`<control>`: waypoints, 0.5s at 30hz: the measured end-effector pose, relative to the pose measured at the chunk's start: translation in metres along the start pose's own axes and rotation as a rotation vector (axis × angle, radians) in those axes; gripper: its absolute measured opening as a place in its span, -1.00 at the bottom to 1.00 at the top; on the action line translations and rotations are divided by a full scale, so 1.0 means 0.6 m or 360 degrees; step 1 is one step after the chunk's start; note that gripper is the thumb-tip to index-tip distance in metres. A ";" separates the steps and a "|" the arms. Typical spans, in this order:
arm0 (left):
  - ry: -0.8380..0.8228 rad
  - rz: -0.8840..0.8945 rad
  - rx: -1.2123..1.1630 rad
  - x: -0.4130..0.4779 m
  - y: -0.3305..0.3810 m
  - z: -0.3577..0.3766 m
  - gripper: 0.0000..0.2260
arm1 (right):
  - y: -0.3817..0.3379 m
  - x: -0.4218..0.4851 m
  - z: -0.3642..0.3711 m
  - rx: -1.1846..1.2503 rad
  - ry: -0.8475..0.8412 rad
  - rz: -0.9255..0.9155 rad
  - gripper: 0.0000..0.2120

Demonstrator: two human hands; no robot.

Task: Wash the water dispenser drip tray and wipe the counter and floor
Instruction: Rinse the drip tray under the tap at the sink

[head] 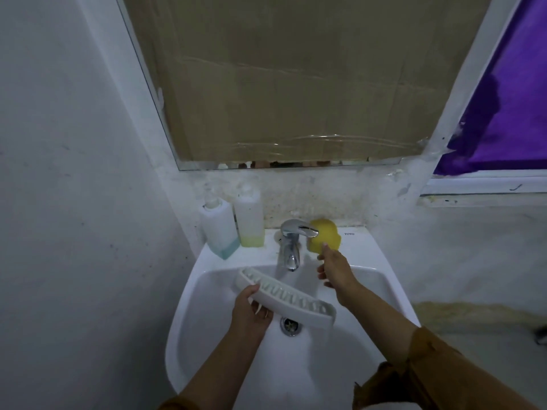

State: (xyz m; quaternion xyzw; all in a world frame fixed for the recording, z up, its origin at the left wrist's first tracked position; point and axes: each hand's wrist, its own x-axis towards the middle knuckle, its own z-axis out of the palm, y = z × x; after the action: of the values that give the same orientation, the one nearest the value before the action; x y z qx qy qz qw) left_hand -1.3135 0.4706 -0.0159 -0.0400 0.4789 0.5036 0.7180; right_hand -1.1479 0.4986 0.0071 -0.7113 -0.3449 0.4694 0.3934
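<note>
My left hand (251, 309) grips the white slotted drip tray (287, 300) by its long edge and holds it tilted over the white sink (189, 315), just below the chrome tap (291, 247). My right hand (333, 269) hovers with fingers apart to the right of the tap, its fingertips touching the lower edge of a yellow sponge (324, 235) that sits on the sink's back ledge. It holds nothing. The drain (290, 325) shows below the tray.
Two soap bottles stand at the back left of the sink, one with blue liquid (219, 229) and one with yellow liquid (250, 218). A mirror covered with cardboard (290, 84) hangs above. A wall stands close on the left.
</note>
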 end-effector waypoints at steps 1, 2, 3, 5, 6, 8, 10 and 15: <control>0.0000 -0.0004 0.0007 0.001 0.001 -0.006 -0.81 | 0.013 -0.012 0.000 -0.0060 -0.0010 0.0003 -0.66; -0.0003 -0.0010 0.0016 0.002 0.001 -0.012 -0.81 | 0.026 -0.023 0.000 -0.0100 -0.0036 0.0023 -0.68; -0.0008 -0.0015 0.0028 0.004 0.001 -0.019 -0.80 | 0.038 -0.036 0.000 -0.0109 -0.0069 0.0075 -0.69; -0.0025 -0.0019 0.0055 0.008 -0.001 -0.033 -0.76 | 0.057 -0.061 0.005 -0.0043 -0.0149 0.0216 -0.73; -0.0029 -0.0010 0.0071 0.009 -0.001 -0.038 -0.75 | 0.066 -0.071 0.009 0.0003 -0.0171 0.0263 -0.76; -0.0045 0.0054 0.0127 0.010 -0.002 -0.043 -0.76 | 0.086 -0.086 0.017 0.0022 -0.0183 0.0317 -0.79; -0.0042 0.0184 0.0221 0.005 -0.005 -0.040 -0.77 | 0.104 -0.104 0.023 -0.0047 -0.0206 0.0331 -0.71; -0.0026 0.0729 0.0770 -0.040 -0.017 -0.027 -0.67 | 0.142 -0.145 0.026 -0.0209 -0.0266 0.0324 -0.61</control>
State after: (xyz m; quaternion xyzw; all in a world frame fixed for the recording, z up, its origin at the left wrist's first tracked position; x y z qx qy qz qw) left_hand -1.3168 0.4407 -0.0115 0.2444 0.5755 0.5238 0.5785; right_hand -1.1800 0.3891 -0.0375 -0.7253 -0.3323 0.5410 0.2662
